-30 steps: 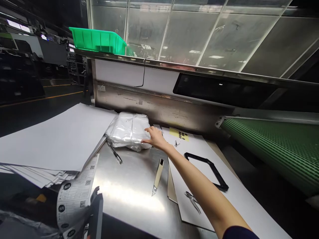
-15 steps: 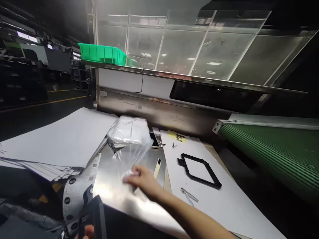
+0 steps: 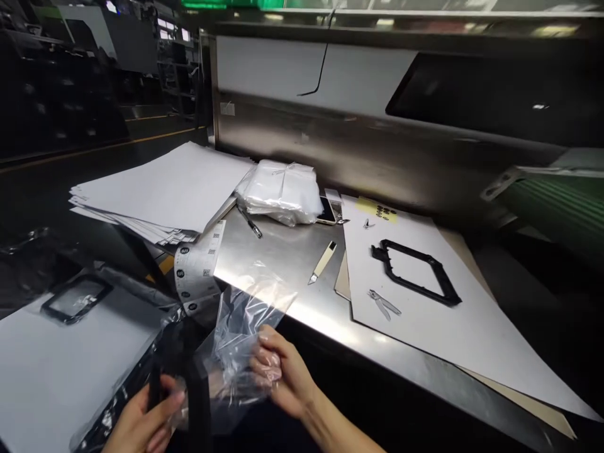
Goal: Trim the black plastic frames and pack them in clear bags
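At the bottom of the view, my left hand (image 3: 144, 418) is closed on a black plastic frame (image 3: 201, 402), which is blurred and partly cut off. To its right, my right hand (image 3: 283, 371) grips a clear plastic bag (image 3: 243, 333), its fingers wrapped in the film. The bag hangs beside the frame and overlaps the metal table's front edge; I cannot tell whether the frame is inside it. A similar black frame (image 3: 415, 299) lies flat on the white sheet to the right. Behind sits a tied stack of clear bags (image 3: 283, 192).
A utility knife (image 3: 323, 263) and small nippers (image 3: 384, 304) lie on the table (image 3: 287, 255). White sheets (image 3: 165, 182) are stacked at left. A label strip (image 3: 198, 270) hangs off the edge. Lower left, a lined container (image 3: 61, 371) holds another frame. A green conveyor (image 3: 557, 207) stands right.
My right hand has drawn the clear bag down and toward me, off the table top to beside the black frame in my left hand. The view has tilted down.
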`<move>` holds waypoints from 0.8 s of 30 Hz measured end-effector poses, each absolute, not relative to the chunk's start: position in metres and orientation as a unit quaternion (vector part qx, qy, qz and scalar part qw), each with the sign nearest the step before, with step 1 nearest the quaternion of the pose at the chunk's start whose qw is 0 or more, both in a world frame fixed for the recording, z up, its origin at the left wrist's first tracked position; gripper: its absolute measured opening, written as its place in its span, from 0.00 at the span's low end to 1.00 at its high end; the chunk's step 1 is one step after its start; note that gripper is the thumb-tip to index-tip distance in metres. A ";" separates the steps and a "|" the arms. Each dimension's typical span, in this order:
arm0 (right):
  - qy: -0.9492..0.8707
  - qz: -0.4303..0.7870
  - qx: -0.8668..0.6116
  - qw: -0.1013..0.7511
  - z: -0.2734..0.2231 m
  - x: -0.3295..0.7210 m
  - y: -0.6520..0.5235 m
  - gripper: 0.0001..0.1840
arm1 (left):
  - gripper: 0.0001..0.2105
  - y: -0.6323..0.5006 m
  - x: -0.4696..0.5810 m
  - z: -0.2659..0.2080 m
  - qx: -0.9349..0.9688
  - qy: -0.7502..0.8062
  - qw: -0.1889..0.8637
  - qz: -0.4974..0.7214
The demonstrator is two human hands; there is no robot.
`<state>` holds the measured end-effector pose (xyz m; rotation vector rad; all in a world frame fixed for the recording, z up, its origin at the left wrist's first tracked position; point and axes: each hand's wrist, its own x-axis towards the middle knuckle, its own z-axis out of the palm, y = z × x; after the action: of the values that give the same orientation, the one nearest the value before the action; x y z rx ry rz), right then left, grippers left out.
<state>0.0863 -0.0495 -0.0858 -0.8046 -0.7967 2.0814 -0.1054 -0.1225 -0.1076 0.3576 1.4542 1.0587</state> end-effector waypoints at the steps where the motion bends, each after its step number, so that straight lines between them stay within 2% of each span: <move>1: -0.303 0.821 -0.320 0.364 -0.090 0.086 -0.049 0.23 | 0.30 -0.128 -0.115 -0.111 0.158 0.632 0.604 0.460; 6: -0.324 0.796 -0.378 0.345 -0.111 0.073 -0.037 0.20 | 0.21 -0.152 -0.160 -0.116 0.216 0.623 0.607 0.443; 9: -0.385 0.772 -0.399 0.311 -0.120 0.057 -0.028 0.21 | 0.17 -0.152 -0.156 -0.115 0.354 0.697 0.521 0.342; 11: -0.440 0.759 -0.395 0.272 -0.120 0.047 -0.025 0.21 | 0.25 -0.144 -0.140 -0.117 0.385 0.702 0.509 0.316; 14: -0.531 0.722 -0.382 0.224 -0.112 0.040 -0.024 0.21 | 0.36 -0.123 -0.118 -0.124 0.391 0.662 0.566 0.297; 16: -0.593 0.682 -0.376 0.205 -0.104 0.047 -0.026 0.21 | 0.33 -0.113 -0.112 -0.129 0.387 0.634 0.607 0.283; 20: -0.700 0.565 -0.388 0.200 -0.097 0.085 -0.040 0.17 | 0.17 -0.114 -0.120 -0.132 0.373 0.639 0.617 0.268; 24: -0.751 0.495 -0.399 0.179 -0.113 0.120 -0.086 0.17 | 0.20 -0.129 -0.134 -0.131 0.348 0.657 0.613 0.267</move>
<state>0.1196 -0.0864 -0.1127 -1.1279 -2.1232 1.3987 -0.1338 -0.1286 -0.1305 0.8022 1.5148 0.6166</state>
